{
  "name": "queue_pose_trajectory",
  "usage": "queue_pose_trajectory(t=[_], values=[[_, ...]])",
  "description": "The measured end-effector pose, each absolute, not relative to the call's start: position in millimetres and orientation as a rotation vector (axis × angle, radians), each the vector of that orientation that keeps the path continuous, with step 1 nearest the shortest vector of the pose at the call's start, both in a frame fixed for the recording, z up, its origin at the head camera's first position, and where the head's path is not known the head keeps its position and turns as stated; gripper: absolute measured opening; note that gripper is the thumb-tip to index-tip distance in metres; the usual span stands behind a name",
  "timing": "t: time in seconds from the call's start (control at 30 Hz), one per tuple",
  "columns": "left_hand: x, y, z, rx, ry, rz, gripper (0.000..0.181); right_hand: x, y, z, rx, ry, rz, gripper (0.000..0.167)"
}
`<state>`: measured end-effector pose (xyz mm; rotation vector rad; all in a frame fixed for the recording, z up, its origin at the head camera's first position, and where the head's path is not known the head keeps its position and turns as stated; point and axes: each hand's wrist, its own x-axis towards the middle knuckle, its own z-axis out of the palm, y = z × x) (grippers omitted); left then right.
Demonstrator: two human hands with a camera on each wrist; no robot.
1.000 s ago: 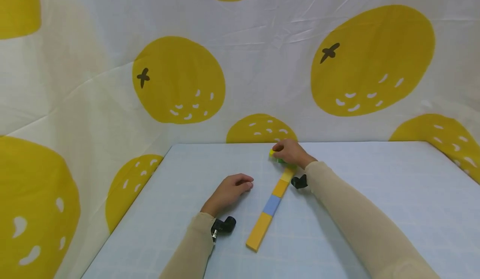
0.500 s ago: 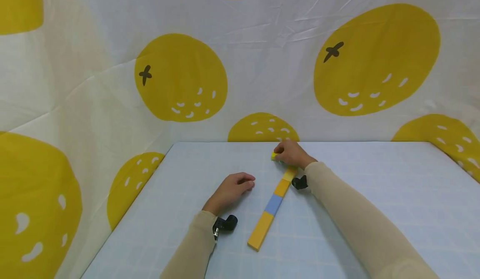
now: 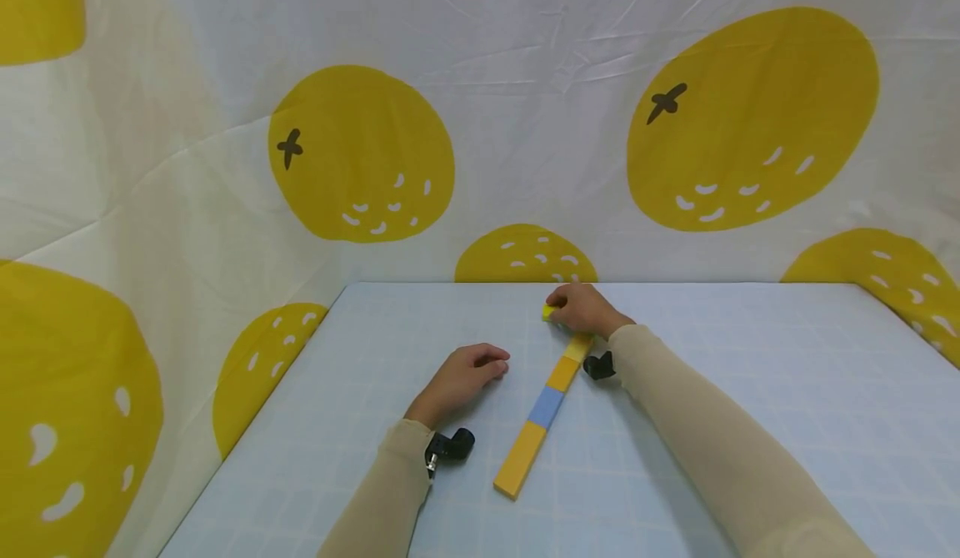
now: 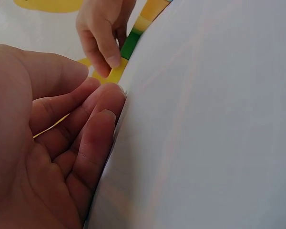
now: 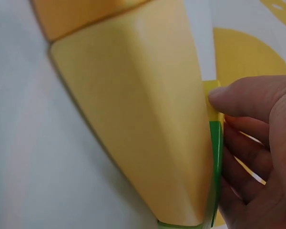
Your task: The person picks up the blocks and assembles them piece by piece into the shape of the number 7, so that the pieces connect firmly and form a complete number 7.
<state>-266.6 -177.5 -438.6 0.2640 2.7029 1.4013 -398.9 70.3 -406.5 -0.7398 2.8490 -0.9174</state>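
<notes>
Near the far edge of the table, my right hand [image 3: 587,309] pinches a small bright yellow block [image 3: 548,313] between thumb and fingers. In the left wrist view the yellow block [image 4: 117,71] meets the end of a green block [image 4: 130,45]. The green block [image 5: 215,157] sits at an angle beyond a pale yellow block [image 5: 128,109]. From there a straight row runs towards me: an orange block [image 3: 562,373], a blue block [image 3: 546,408] and a longer orange block [image 3: 520,460]. Left of the row, my left hand [image 3: 461,383] rests on the table, fingers loosely curled, holding nothing.
A pale, faintly checked cloth covers the table [image 3: 720,424]. Behind and to the left hangs a white curtain [image 3: 525,149] printed with large yellow fruit. Both wrists carry a small black camera [image 3: 450,444].
My right hand has brought the yellow block slightly down and nearer. A bit of green that showed under the hand is now hidden in the head view. The left hand stays put.
</notes>
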Motion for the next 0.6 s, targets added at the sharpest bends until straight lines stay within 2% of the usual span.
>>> queue_pose_trajectory(t=[0.27, 0.6], values=[[-266.9, -175.6, -436.3, 0.27, 2.713, 1.381, 0.023, -400.7, 75.2, -407.8, -0.684, 2.828, -0.928, 0.039], [-265.8, -177.0, -437.2, 0.251, 2.711, 1.375, 0.024, -400.3, 76.4, -410.6, -0.785, 2.844, -0.899, 0.04]])
